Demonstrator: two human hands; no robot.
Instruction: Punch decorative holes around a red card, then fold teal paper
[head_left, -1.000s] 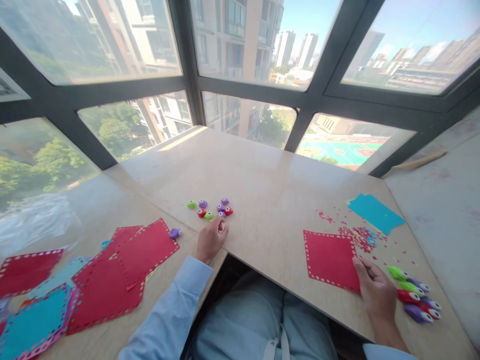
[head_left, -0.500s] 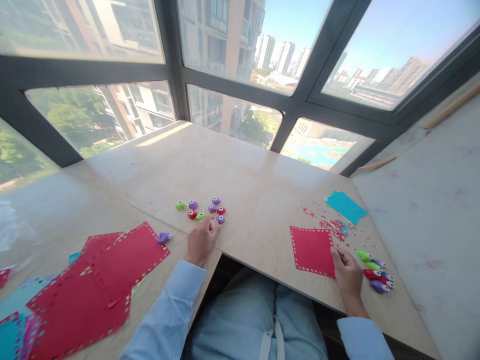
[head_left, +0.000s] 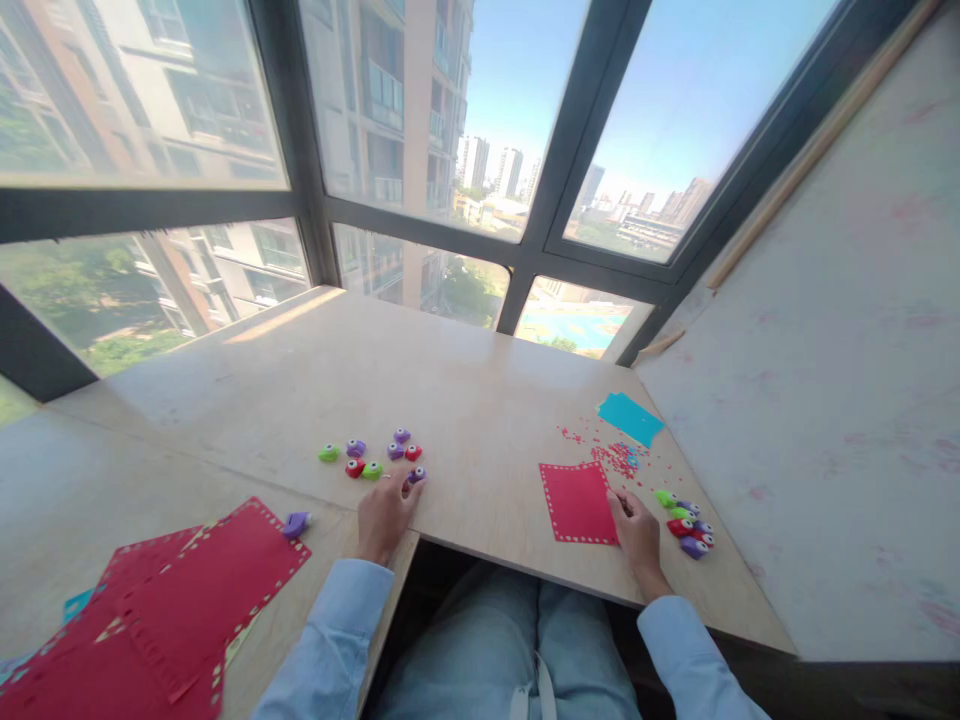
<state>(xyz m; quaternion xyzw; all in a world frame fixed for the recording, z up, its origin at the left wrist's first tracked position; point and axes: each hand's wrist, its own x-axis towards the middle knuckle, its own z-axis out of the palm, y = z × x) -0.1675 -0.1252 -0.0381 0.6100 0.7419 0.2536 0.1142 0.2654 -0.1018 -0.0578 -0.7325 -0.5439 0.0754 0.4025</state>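
Note:
My left hand [head_left: 385, 514] rests near the front edge of the wooden table [head_left: 465, 400], fingers loosely curled, its fingertips touching a small purple punch [head_left: 416, 475]. Just beyond lie several more small punches [head_left: 365, 458] in green, red and purple. My right hand [head_left: 637, 525] lies with its fingers on the right edge of a red sheet [head_left: 578, 501] whose border is punched with holes. Its fingers are bent and pressed onto the paper. Right of that hand sits a cluster of green, red and purple punches [head_left: 686, 520].
Red paper scraps [head_left: 611, 455] and a blue sheet [head_left: 630, 417] lie beyond the red sheet. A stack of red punched sheets [head_left: 172, 610] and one purple punch [head_left: 296, 522] are on the left tabletop. Windows surround the table; a pale wall [head_left: 825, 350] stands at right.
The view has tilted up and pulled back, so everything sits lower and smaller. My left hand has slid slightly towards the purple punch; the right hand stays on the red sheet's edge.

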